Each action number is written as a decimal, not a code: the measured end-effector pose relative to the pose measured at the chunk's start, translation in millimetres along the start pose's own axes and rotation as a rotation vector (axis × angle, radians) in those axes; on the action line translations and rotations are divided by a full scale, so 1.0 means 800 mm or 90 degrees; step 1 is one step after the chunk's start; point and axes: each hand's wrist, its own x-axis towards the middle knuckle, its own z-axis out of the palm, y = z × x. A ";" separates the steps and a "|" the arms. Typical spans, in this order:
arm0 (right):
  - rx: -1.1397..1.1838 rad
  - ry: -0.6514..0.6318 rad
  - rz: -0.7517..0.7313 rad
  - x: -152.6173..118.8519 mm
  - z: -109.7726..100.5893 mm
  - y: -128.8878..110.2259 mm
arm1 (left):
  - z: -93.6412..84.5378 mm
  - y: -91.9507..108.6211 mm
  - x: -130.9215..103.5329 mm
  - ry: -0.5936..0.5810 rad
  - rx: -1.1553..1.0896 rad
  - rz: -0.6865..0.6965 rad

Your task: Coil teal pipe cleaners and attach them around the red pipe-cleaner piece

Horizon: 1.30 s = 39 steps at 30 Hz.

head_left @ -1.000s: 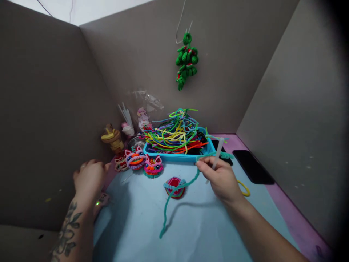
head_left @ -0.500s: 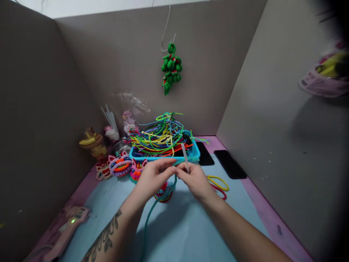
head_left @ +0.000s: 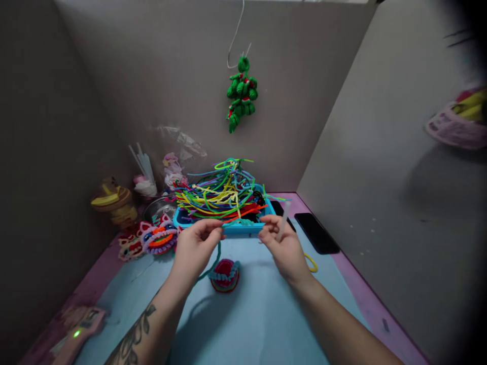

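Note:
My left hand (head_left: 198,248) pinches a teal pipe cleaner (head_left: 218,254), whose long end hangs down behind the wrist toward the mat. Apart from it, on the right, my right hand (head_left: 280,248) holds a whitish translucent stick (head_left: 284,221) upright between thumb and fingers. Between and below the hands, a small round red piece with a light blue curly band (head_left: 224,276) sits on the light blue mat (head_left: 266,314). Just beyond the hands stands a blue tray (head_left: 258,229) heaped with colourful pipe cleaners (head_left: 216,195).
Finished fuzzy faces (head_left: 159,239) lie at the left, near a metal bowl (head_left: 162,209). A pink glue gun (head_left: 81,332) with a green light is at front left. A black phone (head_left: 316,233) and a yellow loop (head_left: 312,263) lie at right. A green ornament (head_left: 242,94) hangs behind.
My hands have moved apart, the left one leftward and the right one rightward with the stick. The small red piece now shows more fully. The camera view has shifted slightly.

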 end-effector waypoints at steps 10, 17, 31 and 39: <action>-0.072 -0.006 0.026 -0.007 0.004 -0.011 | 0.030 -0.005 -0.026 -0.088 0.185 0.214; -0.091 -0.181 0.005 -0.017 0.008 -0.015 | 0.028 -0.002 -0.028 -0.100 0.143 0.201; -0.533 -0.105 -0.403 -0.015 -0.063 -0.086 | -0.021 0.023 -0.025 0.014 0.209 0.498; -0.559 -0.070 -0.468 -0.015 -0.063 -0.088 | -0.022 0.018 -0.024 -0.011 0.191 0.543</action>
